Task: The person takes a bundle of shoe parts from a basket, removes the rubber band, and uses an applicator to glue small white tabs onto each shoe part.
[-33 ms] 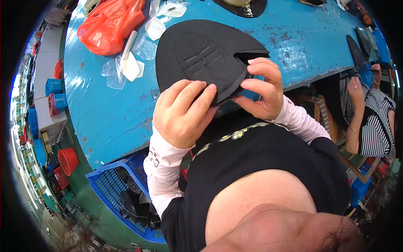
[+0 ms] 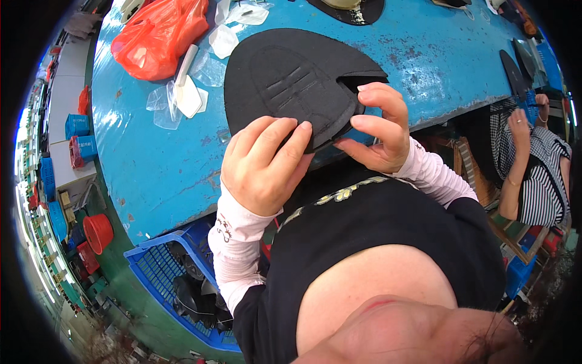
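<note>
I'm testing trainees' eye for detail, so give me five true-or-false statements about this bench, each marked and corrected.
1. The left hand and right hand hold the black piece. True.
2. The red bag lies right of the black piece. False: the red bag lies left of it.
3. The blue crate holds black items. True.
4. The table is yellow. False: the table is blue.
5. White pieces lie near the red bag. True.
</note>
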`<state>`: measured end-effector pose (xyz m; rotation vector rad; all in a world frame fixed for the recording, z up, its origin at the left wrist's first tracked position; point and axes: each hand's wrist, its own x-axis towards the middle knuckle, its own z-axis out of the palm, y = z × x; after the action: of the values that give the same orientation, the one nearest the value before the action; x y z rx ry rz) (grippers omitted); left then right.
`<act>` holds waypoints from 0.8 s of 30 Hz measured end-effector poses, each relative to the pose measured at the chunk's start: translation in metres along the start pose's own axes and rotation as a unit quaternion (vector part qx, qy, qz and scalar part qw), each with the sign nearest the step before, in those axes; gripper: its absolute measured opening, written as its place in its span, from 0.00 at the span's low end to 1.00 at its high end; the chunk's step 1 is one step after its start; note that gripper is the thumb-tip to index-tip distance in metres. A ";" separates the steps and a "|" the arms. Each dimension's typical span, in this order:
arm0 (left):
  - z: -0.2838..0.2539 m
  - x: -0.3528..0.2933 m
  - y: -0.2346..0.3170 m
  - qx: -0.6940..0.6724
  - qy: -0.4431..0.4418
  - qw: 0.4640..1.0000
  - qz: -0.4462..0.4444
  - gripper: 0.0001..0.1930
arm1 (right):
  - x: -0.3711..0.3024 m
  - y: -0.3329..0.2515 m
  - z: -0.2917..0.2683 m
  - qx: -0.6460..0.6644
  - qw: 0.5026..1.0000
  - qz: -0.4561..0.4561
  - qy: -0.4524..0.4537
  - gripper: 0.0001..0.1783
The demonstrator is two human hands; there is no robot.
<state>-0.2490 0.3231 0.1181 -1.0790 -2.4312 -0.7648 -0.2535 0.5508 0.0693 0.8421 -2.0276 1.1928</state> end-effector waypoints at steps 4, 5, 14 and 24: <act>0.004 -0.003 0.006 0.074 0.027 0.997 0.015 0.22 | 0.012 -0.001 -0.017 -0.064 0.993 -0.047 -0.085 0.20; 0.006 -0.004 0.006 0.079 0.031 0.996 0.015 0.22 | 0.011 0.006 -0.015 -0.038 0.994 -0.052 -0.087 0.20; -0.044 0.032 -0.051 -0.132 -0.023 0.976 -0.170 0.17 | 0.002 0.006 -0.021 -0.014 0.999 -0.030 -0.026 0.24; 0.007 0.114 -0.177 -0.247 -0.372 0.857 -0.256 0.46 | -0.052 -0.008 -0.033 0.401 0.663 0.632 0.021 0.28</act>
<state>-0.4575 0.2929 0.1150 -1.0232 -3.3820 -1.4127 -0.2101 0.5876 0.0459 -0.5653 -1.8805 2.9234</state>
